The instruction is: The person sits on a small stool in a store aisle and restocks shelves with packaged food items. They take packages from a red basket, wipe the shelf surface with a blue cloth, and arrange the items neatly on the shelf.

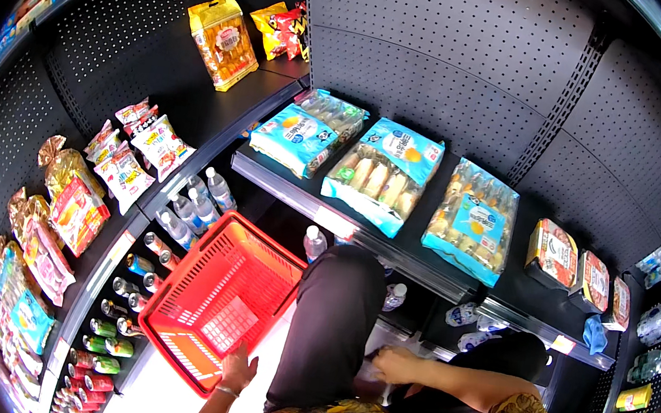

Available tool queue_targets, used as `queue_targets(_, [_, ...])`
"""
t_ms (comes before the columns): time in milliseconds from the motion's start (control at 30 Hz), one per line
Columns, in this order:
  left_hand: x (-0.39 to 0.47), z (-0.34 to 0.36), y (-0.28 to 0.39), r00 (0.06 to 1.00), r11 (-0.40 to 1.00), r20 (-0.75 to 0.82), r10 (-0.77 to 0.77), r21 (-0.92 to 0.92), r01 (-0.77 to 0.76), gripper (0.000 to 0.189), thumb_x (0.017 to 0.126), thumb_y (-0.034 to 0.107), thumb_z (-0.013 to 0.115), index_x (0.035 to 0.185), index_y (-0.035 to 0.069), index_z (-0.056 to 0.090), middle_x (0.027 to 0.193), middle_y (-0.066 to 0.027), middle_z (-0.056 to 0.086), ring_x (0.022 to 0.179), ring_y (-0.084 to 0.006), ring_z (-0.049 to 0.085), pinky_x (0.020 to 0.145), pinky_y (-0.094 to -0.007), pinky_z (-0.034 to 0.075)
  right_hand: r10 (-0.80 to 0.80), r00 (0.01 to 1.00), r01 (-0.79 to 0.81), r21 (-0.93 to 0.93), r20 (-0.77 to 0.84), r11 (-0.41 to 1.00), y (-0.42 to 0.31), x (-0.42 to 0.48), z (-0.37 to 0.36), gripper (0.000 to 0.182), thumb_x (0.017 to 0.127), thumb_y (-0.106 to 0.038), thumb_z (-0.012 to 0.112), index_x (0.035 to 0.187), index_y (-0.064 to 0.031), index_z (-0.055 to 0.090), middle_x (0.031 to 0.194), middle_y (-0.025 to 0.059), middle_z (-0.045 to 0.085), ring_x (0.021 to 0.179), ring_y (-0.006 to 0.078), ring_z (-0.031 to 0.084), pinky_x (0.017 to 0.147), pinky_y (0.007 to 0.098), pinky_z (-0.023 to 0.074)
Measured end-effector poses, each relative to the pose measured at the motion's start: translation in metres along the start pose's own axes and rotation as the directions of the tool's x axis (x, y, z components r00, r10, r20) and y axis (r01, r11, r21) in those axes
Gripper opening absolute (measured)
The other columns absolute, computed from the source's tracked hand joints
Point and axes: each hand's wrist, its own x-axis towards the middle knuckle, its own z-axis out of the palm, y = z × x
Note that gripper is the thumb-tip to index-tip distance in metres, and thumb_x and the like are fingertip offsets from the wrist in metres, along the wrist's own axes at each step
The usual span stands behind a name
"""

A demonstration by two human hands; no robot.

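Note:
An empty red plastic shopping basket (223,292) stands on the floor to the left of the bent knees. My left hand (239,367) is at the near edge of the basket, its fingers over the rim; whether it grips the rim is not plain. Between the legs, my right hand (392,363) has its fingers curled by a blurred clear object, perhaps a plastic bottle. Whether the hand holds it cannot be told. Ahead, bagged packs of bread with blue labels (380,175) lie on a black shelf. A water bottle (315,242) stands beneath that shelf, beside the knee.
The left shelves carry bagged bread (80,205), small snack bags (163,144) and rows of drink cans (100,364). Water bottles (221,188) stand in the lower corner. Boxed food packs (552,253) and a blue cloth (595,334) lie at the right. Shelf edges (341,223) jut out near the knees.

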Motion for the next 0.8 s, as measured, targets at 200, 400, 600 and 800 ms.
queue_targets(200, [0.031,0.009,-0.023,0.967,0.998,0.247,0.057,-0.051,-0.046,0.055,0.083,0.031,0.065,0.124,0.0,0.047,0.084,-0.0251,0.066,0.082,-0.0439,0.065,0.069,-0.053,0.052,-0.023,0.905,-0.054,0.169,0.425,0.984,-0.022,0.049,0.1,0.028,0.083,-0.028,0.059,0.084,-0.0015,0.069,0.082,0.0142,0.068,0.081,0.0354,0.066,0.072,0.0451,0.0528])
queue_targets(400, [0.03,0.016,-0.024,0.977,0.96,0.124,0.173,-0.242,-0.139,0.054,0.08,0.024,0.065,0.125,-0.002,0.049,0.08,-0.0249,0.065,0.077,-0.0437,0.064,0.065,-0.0511,0.051,0.034,0.933,-0.201,0.44,0.359,0.875,-0.035,0.061,0.13,0.03,0.085,-0.03,0.057,0.089,-0.0029,0.069,0.086,0.0146,0.068,0.085,0.0344,0.065,0.076,0.0443,0.0512])
queue_targets(600, [0.032,0.047,-0.039,0.959,0.908,0.089,0.27,-0.354,-0.223,0.047,0.076,0.01,0.065,0.12,-0.004,0.054,0.092,-0.0269,0.066,0.087,-0.0446,0.064,0.074,-0.0483,0.053,0.149,0.957,-0.272,0.587,0.25,0.762,-0.052,0.06,0.139,0.033,0.087,-0.033,0.054,0.094,-0.0042,0.068,0.091,0.015,0.067,0.09,0.0335,0.064,0.08,0.0435,0.0497])
queue_targets(800, [0.066,0.066,-0.001,0.942,0.902,0.127,0.311,-0.353,-0.25,0.046,0.077,0.012,0.065,0.119,-0.004,0.054,0.091,-0.0267,0.066,0.086,-0.0445,0.064,0.074,-0.0487,0.053,0.285,0.951,-0.29,0.681,0.123,0.673,-0.063,0.059,0.136,0.035,0.089,-0.035,0.052,0.099,-0.0055,0.067,0.096,0.0155,0.067,0.095,0.0325,0.063,0.083,0.0428,0.0482])
